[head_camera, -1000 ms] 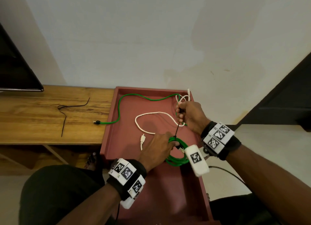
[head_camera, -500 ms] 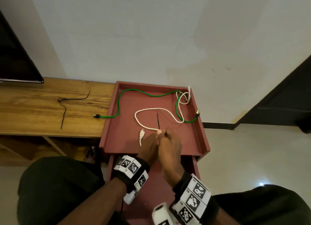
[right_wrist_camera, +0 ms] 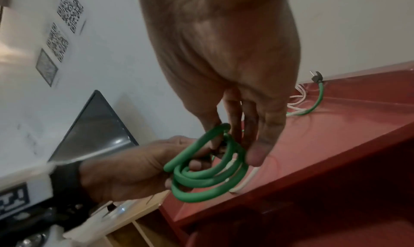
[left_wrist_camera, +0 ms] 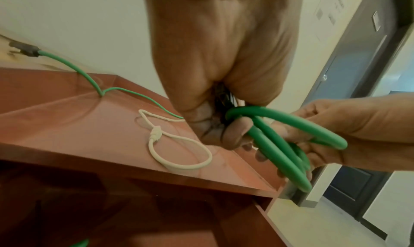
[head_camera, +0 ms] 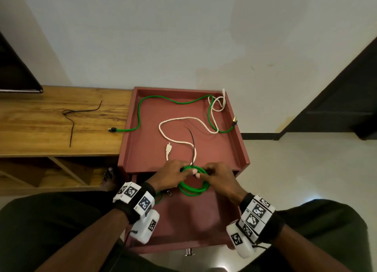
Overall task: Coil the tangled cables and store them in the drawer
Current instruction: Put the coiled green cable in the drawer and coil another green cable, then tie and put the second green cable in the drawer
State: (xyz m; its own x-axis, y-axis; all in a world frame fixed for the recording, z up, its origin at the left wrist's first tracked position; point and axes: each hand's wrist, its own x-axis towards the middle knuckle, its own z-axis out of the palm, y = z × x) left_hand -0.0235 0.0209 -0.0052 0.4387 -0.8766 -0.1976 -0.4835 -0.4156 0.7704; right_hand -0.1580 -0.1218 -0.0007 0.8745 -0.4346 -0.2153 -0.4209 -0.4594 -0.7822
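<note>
A coiled green cable [head_camera: 192, 187] hangs over the open red drawer [head_camera: 193, 216]. My left hand [head_camera: 181, 175] pinches its top left, and my right hand [head_camera: 205, 175] grips its top right. A thin black tie [head_camera: 192, 147] rises from the coil's top between my hands. In the left wrist view my left hand [left_wrist_camera: 215, 127] clamps the coil [left_wrist_camera: 280, 155] at the tie. In the right wrist view my right hand [right_wrist_camera: 235, 141] curls its fingers through the loops [right_wrist_camera: 201, 183]. A loose green cable [head_camera: 140, 112] and a white cable [head_camera: 179, 120] lie on the red cabinet top [head_camera: 146, 149].
A wooden bench [head_camera: 40, 133] to the left carries a spare black tie [head_camera: 71, 121] and the loose cable's plug [head_camera: 112, 129]. A dark screen [head_camera: 14, 74] stands at the far left. A bit of green cable [head_camera: 159, 198] lies inside the drawer. A bare foot [head_camera: 108, 180] is beside the cabinet.
My right hand, which was pulling the black tie up a second ago, has come down onto the coil. Both hands now hold it over the drawer.
</note>
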